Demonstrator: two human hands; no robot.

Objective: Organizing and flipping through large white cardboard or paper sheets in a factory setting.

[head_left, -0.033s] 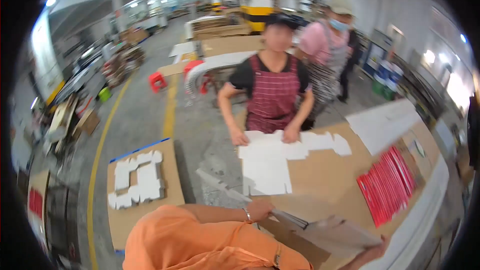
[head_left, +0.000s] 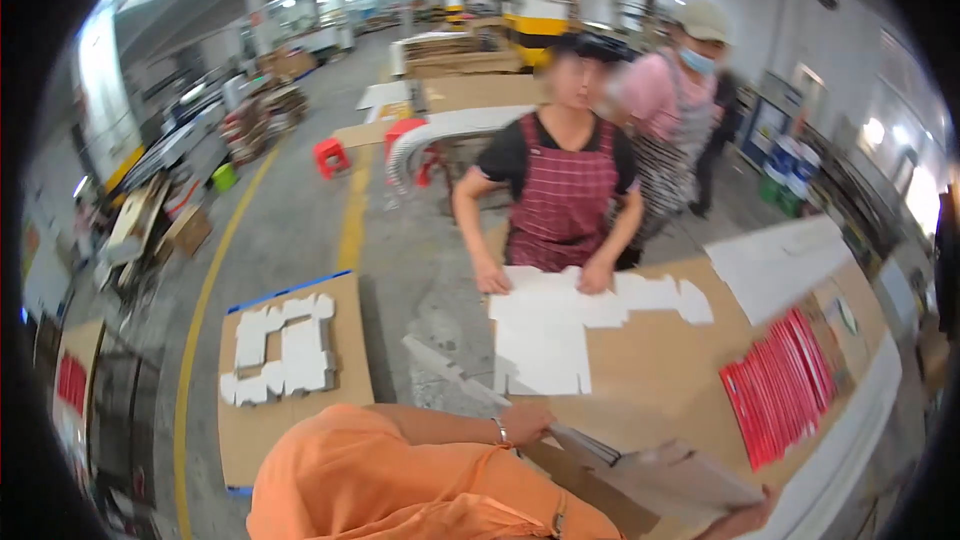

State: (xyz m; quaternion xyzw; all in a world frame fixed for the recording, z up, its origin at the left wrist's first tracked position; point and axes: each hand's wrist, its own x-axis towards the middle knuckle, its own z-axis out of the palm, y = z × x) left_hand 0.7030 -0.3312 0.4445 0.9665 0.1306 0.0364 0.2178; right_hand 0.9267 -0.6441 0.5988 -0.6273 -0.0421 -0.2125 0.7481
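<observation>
A thin, grey-brown die-cut cardboard sheet (head_left: pixel 668 477) is tilted in front of me, its long narrow strip reaching out to the left. My left hand (head_left: pixel 527 423) is closed around its left part, with a bracelet on the wrist. At the sheet's right end, my right hand (head_left: pixel 748 518) grips the corner near the lower edge of the view; most of its fingers are hidden. Just beyond lies a white die-cut cardboard blank (head_left: pixel 543 345) on the brown table surface (head_left: pixel 650 370). A co-worker opposite has both hands on that blank's far edge.
Red folded pieces (head_left: pixel 780 390) lie in a row at the table's right, near a white sheet (head_left: pixel 775 265). On the left, a lower brown board (head_left: pixel 245 455) carries stacked white cut-outs (head_left: pixel 303 350). Another person stands behind the co-worker. Red stools (head_left: pixel 331 157) stand farther back.
My view has turned slightly left, so the surroundings sit farther right in the picture. The co-worker's head has turned. Both my hands keep hold of the cardboard sheet.
</observation>
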